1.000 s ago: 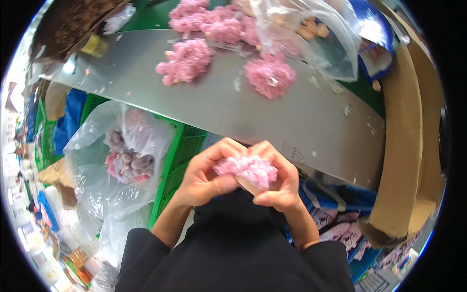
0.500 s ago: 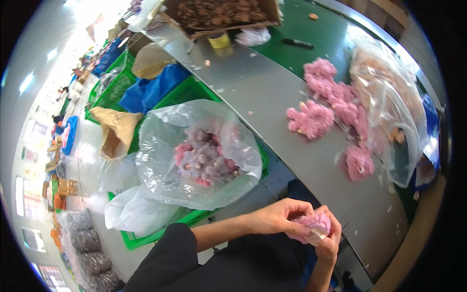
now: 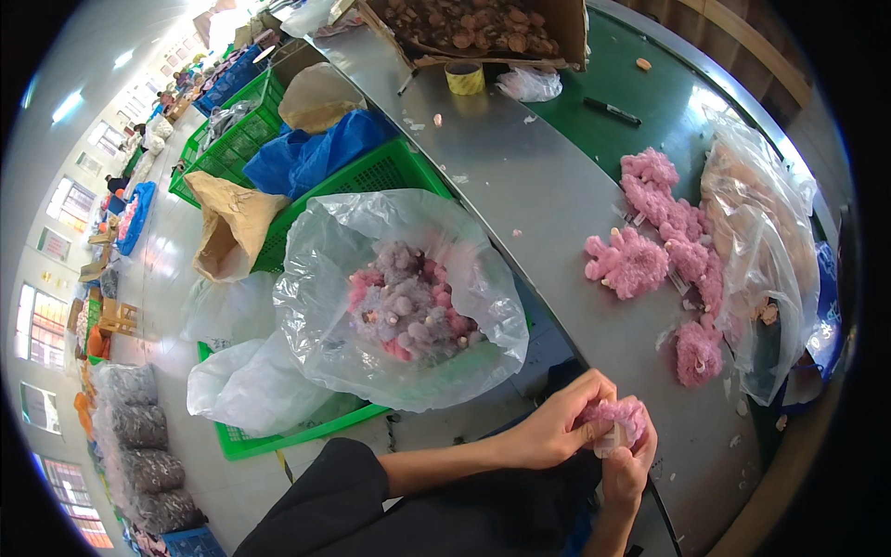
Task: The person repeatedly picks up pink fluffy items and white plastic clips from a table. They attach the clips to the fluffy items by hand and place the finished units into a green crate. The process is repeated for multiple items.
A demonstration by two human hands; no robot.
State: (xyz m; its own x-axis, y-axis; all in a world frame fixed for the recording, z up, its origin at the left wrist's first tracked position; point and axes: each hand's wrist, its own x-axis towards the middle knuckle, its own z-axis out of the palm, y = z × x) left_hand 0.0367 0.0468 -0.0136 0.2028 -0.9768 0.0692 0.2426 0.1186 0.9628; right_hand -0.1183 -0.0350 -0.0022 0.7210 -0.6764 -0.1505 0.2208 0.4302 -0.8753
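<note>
Now holding one pink fluffy toy (image 3: 614,420) in both hands (image 3: 557,432), grip tight. Many toys done in the clear bag (image 3: 399,306) at nine o'clock; more pink toys (image 3: 664,237) waiting on the surface (image 3: 548,195) at twelve o'clock.

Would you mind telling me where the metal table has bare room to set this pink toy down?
The metal table is bare between the tape roll and the pink plush pile. Crowded: around that pile and the clear bag at right.

Left hand (image 3: 557,429) and right hand (image 3: 629,464) together low right, fingers curled in pinching grip.
</note>
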